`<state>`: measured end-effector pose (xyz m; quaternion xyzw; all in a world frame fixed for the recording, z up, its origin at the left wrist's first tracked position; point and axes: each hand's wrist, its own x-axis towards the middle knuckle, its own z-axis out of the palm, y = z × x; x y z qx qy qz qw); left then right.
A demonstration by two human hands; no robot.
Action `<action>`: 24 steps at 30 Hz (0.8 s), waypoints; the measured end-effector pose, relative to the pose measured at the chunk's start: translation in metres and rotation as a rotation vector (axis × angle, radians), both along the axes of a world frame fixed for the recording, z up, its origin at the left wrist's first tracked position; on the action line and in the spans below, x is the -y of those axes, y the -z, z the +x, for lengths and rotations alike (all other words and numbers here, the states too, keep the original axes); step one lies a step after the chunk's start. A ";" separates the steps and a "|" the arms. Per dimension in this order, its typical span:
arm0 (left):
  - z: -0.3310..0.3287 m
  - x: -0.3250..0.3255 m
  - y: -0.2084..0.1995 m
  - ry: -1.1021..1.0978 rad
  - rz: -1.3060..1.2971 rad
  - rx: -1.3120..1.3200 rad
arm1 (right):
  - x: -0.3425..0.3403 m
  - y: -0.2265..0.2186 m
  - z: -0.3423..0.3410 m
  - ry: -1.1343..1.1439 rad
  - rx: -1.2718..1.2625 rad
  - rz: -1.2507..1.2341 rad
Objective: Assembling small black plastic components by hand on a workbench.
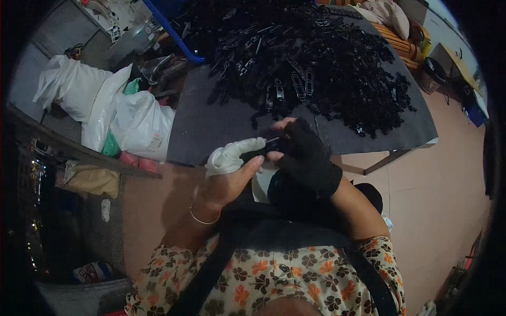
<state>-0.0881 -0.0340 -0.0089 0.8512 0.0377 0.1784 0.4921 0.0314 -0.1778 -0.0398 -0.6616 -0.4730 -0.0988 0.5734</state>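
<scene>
My left hand has a white covering over its fingers, while its thumb is bare. A black fingerless glove covers my right hand. The two hands meet over the near edge of the table, fingertips curled toward each other. Between them is a small dark part, with a thin metallic piece showing near my left index fingertip. Both hands appear to pinch this part; its exact kind is too dark to make out. Just beyond lies a big heap of black parts, with some shiny, ladder-like strips among them.
The heap covers much of the grey tabletop. A blue tray edge borders it at the far left. White plastic bags sit left of the table. A wicker basket and orange slatted furniture stand at the right.
</scene>
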 end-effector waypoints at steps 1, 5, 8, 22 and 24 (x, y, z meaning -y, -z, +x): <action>-0.001 -0.001 -0.001 -0.001 0.000 0.000 | 0.004 -0.003 0.000 -0.001 0.000 0.000; -0.001 -0.012 0.012 0.113 0.048 0.089 | 0.013 -0.011 0.000 -0.351 -0.456 -0.270; 0.002 -0.005 0.004 0.154 0.120 0.119 | 0.016 -0.004 0.005 -0.314 -0.305 -0.251; 0.113 -0.025 0.003 -0.228 0.753 -0.113 | 0.044 -0.001 0.053 0.561 0.264 -0.484; 0.122 -0.030 0.014 -0.303 0.817 -0.062 | 0.039 -0.011 0.049 0.491 0.238 -0.549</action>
